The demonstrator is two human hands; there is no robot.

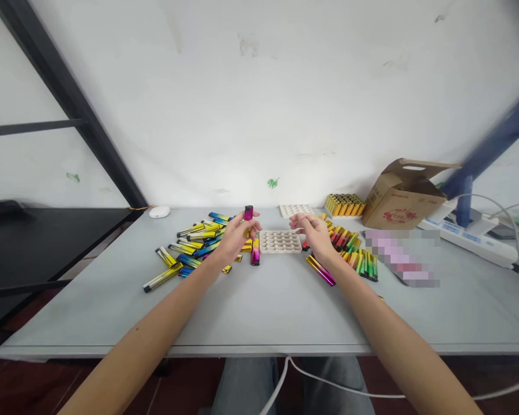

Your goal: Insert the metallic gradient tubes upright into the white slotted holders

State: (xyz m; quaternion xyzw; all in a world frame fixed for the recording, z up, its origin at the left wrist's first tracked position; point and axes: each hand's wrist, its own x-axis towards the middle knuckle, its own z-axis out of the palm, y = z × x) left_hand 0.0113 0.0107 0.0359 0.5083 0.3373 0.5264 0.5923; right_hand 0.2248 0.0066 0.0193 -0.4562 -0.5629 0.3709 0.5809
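Observation:
My left hand (236, 235) is closed on a shiny lighter (248, 212) with a purple body and dark top, sticking up above the fingers. Just below that hand a yellow-and-pink lighter (255, 252) lies against the left side of a pale tray (280, 242) with rows of holes. Over the tray's right side, my right hand (312, 231) has loosely bent fingers, apart, with nothing visible in them. Close to its wrist lies a gold-and-purple lighter (320, 271). Loose yellow, silver and blue lighters (194, 245) are heaped left of my left hand.
Red, gold and green lighters (358, 256) lie right of my right hand. Behind are a second pale tray (296, 211), a filled tray of yellow lighters (345, 205) and an open cardboard box (404, 196). A power strip (469, 239), cables and a white case (160, 211) also sit here.

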